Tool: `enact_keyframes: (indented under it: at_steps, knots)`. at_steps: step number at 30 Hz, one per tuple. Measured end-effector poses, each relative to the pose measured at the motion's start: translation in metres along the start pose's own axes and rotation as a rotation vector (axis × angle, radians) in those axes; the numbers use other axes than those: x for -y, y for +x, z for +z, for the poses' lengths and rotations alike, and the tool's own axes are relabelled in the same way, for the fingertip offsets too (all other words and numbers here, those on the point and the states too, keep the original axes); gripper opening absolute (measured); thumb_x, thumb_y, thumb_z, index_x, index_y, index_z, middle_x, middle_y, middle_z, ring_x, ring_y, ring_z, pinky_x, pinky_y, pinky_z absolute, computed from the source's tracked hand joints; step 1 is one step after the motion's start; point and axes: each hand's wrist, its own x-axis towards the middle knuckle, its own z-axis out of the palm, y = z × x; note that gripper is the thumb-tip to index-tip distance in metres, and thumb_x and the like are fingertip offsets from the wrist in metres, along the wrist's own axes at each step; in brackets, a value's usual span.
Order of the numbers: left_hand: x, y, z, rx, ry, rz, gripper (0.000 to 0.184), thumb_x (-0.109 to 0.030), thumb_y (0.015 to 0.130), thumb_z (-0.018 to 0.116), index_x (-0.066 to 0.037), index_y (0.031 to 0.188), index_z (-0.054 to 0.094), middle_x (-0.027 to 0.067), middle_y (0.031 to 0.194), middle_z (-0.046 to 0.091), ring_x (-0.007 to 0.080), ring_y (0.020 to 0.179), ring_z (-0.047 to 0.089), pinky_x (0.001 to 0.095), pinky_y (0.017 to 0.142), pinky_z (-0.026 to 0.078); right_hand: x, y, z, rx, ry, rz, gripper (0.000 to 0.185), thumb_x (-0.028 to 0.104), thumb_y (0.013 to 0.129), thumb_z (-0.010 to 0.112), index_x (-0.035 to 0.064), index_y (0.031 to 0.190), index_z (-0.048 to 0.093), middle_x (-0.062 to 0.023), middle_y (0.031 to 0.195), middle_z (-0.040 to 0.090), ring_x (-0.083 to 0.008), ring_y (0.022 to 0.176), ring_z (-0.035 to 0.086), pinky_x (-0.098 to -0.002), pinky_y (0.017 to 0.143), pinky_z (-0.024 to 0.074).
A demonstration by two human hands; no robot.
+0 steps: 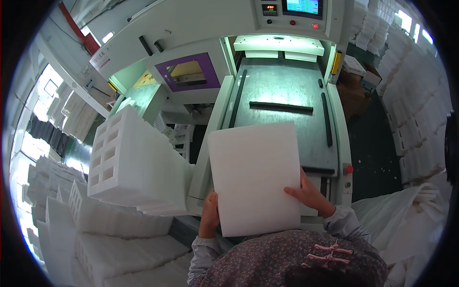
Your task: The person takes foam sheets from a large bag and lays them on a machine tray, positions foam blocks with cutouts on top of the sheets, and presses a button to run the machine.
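Observation:
A plain white foam sheet (256, 179), roughly rectangular, is held in front of my body, over the near end of a machine's metal bed (282, 86). My left hand (209, 215) grips its left edge near the bottom. On the right edge is my right hand (308, 193), its thumb on the top face and its other fingers beyond the edge. Black bars lie on the metal bed, one of them crosswise (281, 107) beyond the sheet. The sheet covers part of the bed's near left side.
To the left stands a tall stack of white foam pieces with square openings (138, 162), and more foam stacks (119, 253) lie below it. A red button (349, 169) is on the machine's right edge. Cardboard boxes (354, 91) stand on the floor at right.

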Motion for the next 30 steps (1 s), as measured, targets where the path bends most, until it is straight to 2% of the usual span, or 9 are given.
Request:
enact_keyframes:
  at_steps: [2, 4, 5, 7, 8, 11, 13, 21, 30]
  knots:
    - [-0.011, 0.005, 0.006, -0.100, -0.136, -0.134, 0.035, -0.021, 0.094, 0.045, 0.006, 0.116, 0.049, 0.0131, 0.100, 0.060, 0.0162, 0.080, 0.055, 0.0262, 0.073, 0.044, 0.000, 0.000, -0.009, 0.021, -0.231, 0.058, 0.055, 0.022, 0.082, 0.065, -0.0010, 0.127, 0.043, -0.0164, 0.114, 0.053, -0.0211, 0.097, 0.052, -0.0308, 0.084, 0.0425]
    - [-0.014, 0.015, 0.007, -0.182, -0.132, -0.121, 0.035, -0.021, 0.093, 0.046, 0.006, 0.115, 0.049, 0.0133, 0.100, 0.060, 0.0162, 0.079, 0.055, 0.0262, 0.072, 0.044, 0.006, 0.009, -0.018, 0.031, -0.120, 0.258, 0.043, 0.025, 0.081, 0.067, -0.0026, 0.111, 0.054, -0.0092, 0.090, 0.059, -0.0154, 0.075, 0.053, -0.0266, 0.070, 0.0444]
    - [-0.015, 0.020, 0.007, -0.255, -0.117, -0.101, 0.035, -0.021, 0.092, 0.048, 0.006, 0.115, 0.049, 0.0136, 0.099, 0.060, 0.0162, 0.078, 0.055, 0.0263, 0.072, 0.044, -0.003, 0.020, -0.025, 0.044, -0.126, 0.266, 0.043, 0.025, 0.081, 0.067, -0.0026, 0.111, 0.054, -0.0092, 0.090, 0.059, -0.0154, 0.075, 0.053, -0.0266, 0.070, 0.0444]
    - [-0.017, 0.029, 0.003, -0.400, -0.077, -0.063, 0.036, -0.020, 0.090, 0.052, 0.006, 0.114, 0.049, 0.0140, 0.099, 0.060, 0.0162, 0.077, 0.055, 0.0263, 0.071, 0.045, -0.028, 0.051, -0.048, -0.075, -0.193, 0.211, 0.032, 0.023, 0.082, 0.066, -0.0023, 0.100, 0.057, -0.0038, 0.076, 0.058, -0.0119, 0.063, 0.050, -0.0240, 0.061, 0.0431]
    - [-0.020, 0.030, -0.002, -0.490, 0.030, -0.042, 0.037, -0.020, 0.088, 0.055, 0.006, 0.114, 0.048, 0.0151, 0.100, 0.060, 0.0172, 0.079, 0.056, 0.0270, 0.073, 0.045, -0.027, 0.070, -0.060, -0.184, -0.137, 0.199, 0.027, 0.021, 0.081, 0.066, -0.0013, 0.094, 0.059, -0.0032, 0.075, 0.058, -0.0100, 0.063, 0.049, -0.0237, 0.057, 0.0418]
    - [-0.022, 0.031, -0.018, -0.637, 0.177, -0.016, 0.040, -0.020, 0.085, 0.058, 0.005, 0.115, 0.047, 0.0167, 0.102, 0.058, 0.0190, 0.084, 0.055, 0.0283, 0.077, 0.044, -0.068, 0.145, -0.109, -0.356, 0.131, 0.137, 0.029, 0.023, 0.083, 0.063, 0.0001, 0.099, 0.056, -0.0050, 0.079, 0.058, -0.0106, 0.064, 0.051, -0.0228, 0.056, 0.0415]
    - [-0.019, 0.030, -0.023, -0.695, 0.216, -0.010, 0.041, -0.020, 0.085, 0.059, 0.005, 0.116, 0.046, 0.0172, 0.103, 0.058, 0.0198, 0.087, 0.055, 0.0289, 0.078, 0.044, -0.074, 0.173, -0.114, -0.368, 0.215, 0.110, 0.034, 0.026, 0.084, 0.061, -0.0007, 0.103, 0.054, -0.0067, 0.081, 0.058, -0.0120, 0.066, 0.053, -0.0218, 0.057, 0.0412]
    - [0.003, 0.022, -0.033, -0.688, 0.045, -0.061, 0.036, -0.012, 0.084, 0.051, 0.003, 0.116, 0.046, 0.0147, 0.101, 0.057, 0.0173, 0.083, 0.052, 0.0279, 0.076, 0.042, -0.135, 0.338, -0.087, -0.384, -0.139, 0.143, 0.043, 0.026, 0.082, 0.063, -0.0028, 0.111, 0.050, -0.0143, 0.095, 0.054, -0.0204, 0.078, 0.054, -0.0285, 0.067, 0.0436]
    - [0.018, 0.039, -0.036, -0.719, 0.031, -0.126, 0.030, -0.010, 0.085, 0.043, 0.001, 0.112, 0.048, 0.0106, 0.095, 0.056, 0.0133, 0.076, 0.047, 0.0249, 0.071, 0.040, -0.220, 0.405, -0.077, -0.455, -0.571, 0.191, 0.055, 0.027, 0.079, 0.065, -0.0050, 0.120, 0.046, -0.0229, 0.110, 0.051, -0.0298, 0.092, 0.055, -0.0360, 0.079, 0.0462]
